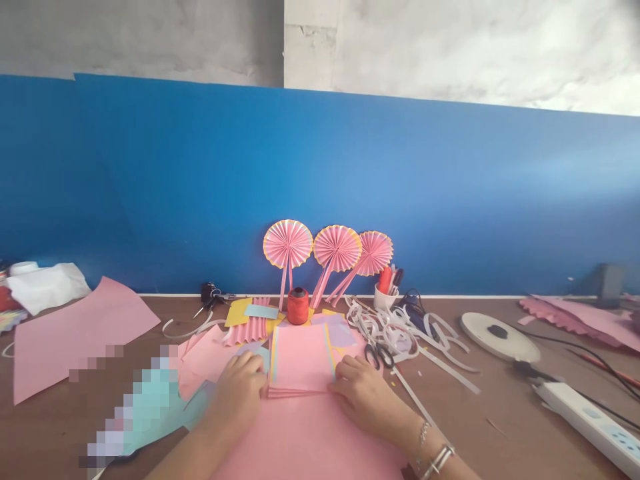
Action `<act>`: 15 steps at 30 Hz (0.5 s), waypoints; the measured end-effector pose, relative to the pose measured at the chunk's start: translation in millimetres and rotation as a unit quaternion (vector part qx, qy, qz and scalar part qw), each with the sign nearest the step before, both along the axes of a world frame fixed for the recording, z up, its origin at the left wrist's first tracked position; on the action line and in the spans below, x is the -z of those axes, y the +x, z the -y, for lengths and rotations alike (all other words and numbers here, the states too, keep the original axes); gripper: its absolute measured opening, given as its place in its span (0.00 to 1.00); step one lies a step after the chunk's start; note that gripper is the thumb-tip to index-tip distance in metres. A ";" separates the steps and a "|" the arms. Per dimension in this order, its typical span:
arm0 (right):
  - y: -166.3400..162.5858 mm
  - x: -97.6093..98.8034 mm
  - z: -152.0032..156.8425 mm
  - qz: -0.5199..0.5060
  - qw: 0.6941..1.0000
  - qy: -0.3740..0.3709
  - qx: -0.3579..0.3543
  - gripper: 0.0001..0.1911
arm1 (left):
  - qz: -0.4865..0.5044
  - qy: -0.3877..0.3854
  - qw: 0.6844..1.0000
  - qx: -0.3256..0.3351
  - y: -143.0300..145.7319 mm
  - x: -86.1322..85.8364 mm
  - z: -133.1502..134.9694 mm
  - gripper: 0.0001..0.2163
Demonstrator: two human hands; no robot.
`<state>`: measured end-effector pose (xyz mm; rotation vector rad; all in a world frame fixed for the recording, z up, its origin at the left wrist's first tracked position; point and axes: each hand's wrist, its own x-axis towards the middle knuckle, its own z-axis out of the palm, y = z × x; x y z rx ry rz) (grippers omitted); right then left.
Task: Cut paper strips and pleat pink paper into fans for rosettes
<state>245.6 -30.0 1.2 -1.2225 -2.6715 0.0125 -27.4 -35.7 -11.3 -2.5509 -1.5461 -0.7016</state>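
Observation:
A stack of pink paper [301, 357], folded in pleats with yellow and blue edges, lies on a large pink sheet [310, 440] in front of me. My left hand [239, 393] presses on its left edge. My right hand [361, 393], with bracelets on the wrist, presses on its right edge. Both hands have their fingers curled down on the paper's near corners.
Three pink paper fans [334, 250] lean on the blue wall. Before them stand a red thread spool [297, 305] and a white cup [384, 297]. Scissors [379, 355] and white paper strips [400, 330] lie right; a white disc [497, 335] and a power strip [590, 420] farther right. A pink sheet [75, 333] lies left.

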 end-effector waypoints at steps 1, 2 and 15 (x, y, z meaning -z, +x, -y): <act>-0.6 2.3 -1.0 -0.004 1.000 0.009 0.002 0.11 | 0.028 0.008 1.000 -0.011 -1.3 0.6 0.1 0.15; -1.2 4.8 -2.1 -0.016 1.000 0.018 0.003 0.11 | 0.060 0.011 0.998 -0.015 -1.8 1.6 0.8 0.15; -32.5 10.7 18.2 -0.185 0.959 0.172 -0.130 0.09 | 0.425 -0.254 0.868 -0.033 43.8 13.8 15.0 0.21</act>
